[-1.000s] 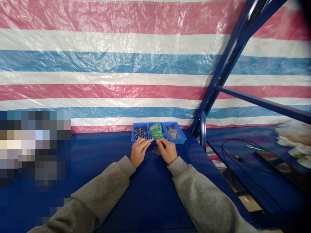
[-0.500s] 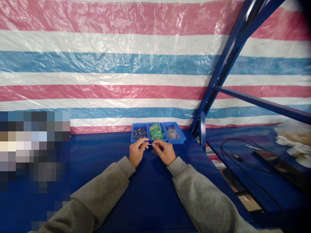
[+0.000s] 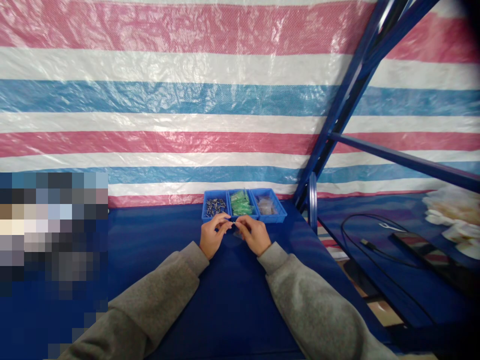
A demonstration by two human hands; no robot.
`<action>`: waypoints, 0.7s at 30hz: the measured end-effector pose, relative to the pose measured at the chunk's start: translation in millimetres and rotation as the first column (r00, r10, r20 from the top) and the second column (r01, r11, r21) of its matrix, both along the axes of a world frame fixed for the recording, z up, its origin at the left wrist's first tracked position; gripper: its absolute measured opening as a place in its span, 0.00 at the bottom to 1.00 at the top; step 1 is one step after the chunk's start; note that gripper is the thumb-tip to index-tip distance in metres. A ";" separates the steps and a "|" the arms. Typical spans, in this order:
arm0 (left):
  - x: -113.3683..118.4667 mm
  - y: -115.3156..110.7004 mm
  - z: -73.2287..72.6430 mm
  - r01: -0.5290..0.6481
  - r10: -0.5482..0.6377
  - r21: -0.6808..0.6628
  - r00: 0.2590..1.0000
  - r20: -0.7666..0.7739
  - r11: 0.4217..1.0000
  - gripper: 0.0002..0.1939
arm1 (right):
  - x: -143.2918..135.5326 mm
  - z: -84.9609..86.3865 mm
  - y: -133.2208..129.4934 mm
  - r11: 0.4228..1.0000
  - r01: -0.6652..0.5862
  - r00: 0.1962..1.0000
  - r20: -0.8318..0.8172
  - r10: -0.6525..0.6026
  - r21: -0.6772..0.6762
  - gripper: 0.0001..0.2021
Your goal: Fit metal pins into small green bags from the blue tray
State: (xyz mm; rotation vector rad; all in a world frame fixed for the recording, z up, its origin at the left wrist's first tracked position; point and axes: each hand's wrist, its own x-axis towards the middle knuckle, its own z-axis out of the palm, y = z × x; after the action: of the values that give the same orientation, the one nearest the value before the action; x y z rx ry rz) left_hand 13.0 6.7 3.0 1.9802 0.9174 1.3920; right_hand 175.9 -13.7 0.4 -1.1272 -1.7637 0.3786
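My left hand (image 3: 212, 235) and my right hand (image 3: 255, 234) meet fingertip to fingertip over the blue table, just in front of three joined blue bins. Between the pinched fingers is a small, thin, light-coloured piece (image 3: 233, 223), too small to name; both hands appear closed on it. Beneath my right hand lies a clear plastic bag (image 3: 237, 234), partly hidden. The left bin (image 3: 205, 216) holds many small metal screw-like parts (image 3: 216, 206). Green packets (image 3: 242, 204) fill the middle bin (image 3: 256, 216), and clear little bags (image 3: 265, 205) lie in the right bin (image 3: 279, 218).
A striped plastic sheet (image 3: 168, 100) hangs behind the table (image 3: 232, 310). Blue metal framing (image 3: 337, 117) rises at the right. Beyond it, a second blue surface carries a black cable (image 3: 375, 247), a dark flat device (image 3: 423, 250) and crumpled plastic bags (image 3: 450, 215). The left side is pixelated.
My hands have drawn slightly closer together, and less of the thin light piece shows between my fingertips. The bins have not moved.
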 end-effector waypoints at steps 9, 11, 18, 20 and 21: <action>-0.3 1.5 3.0 -0.090 0.094 0.040 0.989 -0.116 0.995 0.10 | 1.2 2.5 -0.4 0.999 0.038 0.999 -0.006 -0.038 0.016 0.10; -0.5 2.1 3.7 -0.104 0.107 0.026 0.985 -0.132 0.994 0.12 | 0.6 2.9 -0.9 1.000 0.028 0.999 -0.021 -0.027 0.013 0.09; -0.5 2.6 1.8 -0.083 0.072 -0.061 0.984 -0.165 0.995 0.17 | -2.3 4.0 -2.0 0.998 -0.063 0.993 -0.099 0.062 -0.004 0.07; -0.3 2.3 1.0 -0.070 0.057 -0.077 0.986 -0.158 0.995 0.17 | -2.6 4.4 -2.4 0.997 -0.072 0.991 -0.109 0.072 0.005 0.08; -0.2 2.2 0.7 -0.062 0.048 -0.086 0.987 -0.155 0.994 0.17 | -2.6 4.5 -2.5 0.997 -0.069 0.991 -0.113 0.070 0.016 0.08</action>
State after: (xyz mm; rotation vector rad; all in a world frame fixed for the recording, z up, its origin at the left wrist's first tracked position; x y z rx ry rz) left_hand 12.8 8.9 3.7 2.0280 1.0921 1.2182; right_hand 173.3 -16.2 4.9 -1.0180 -1.7065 0.4651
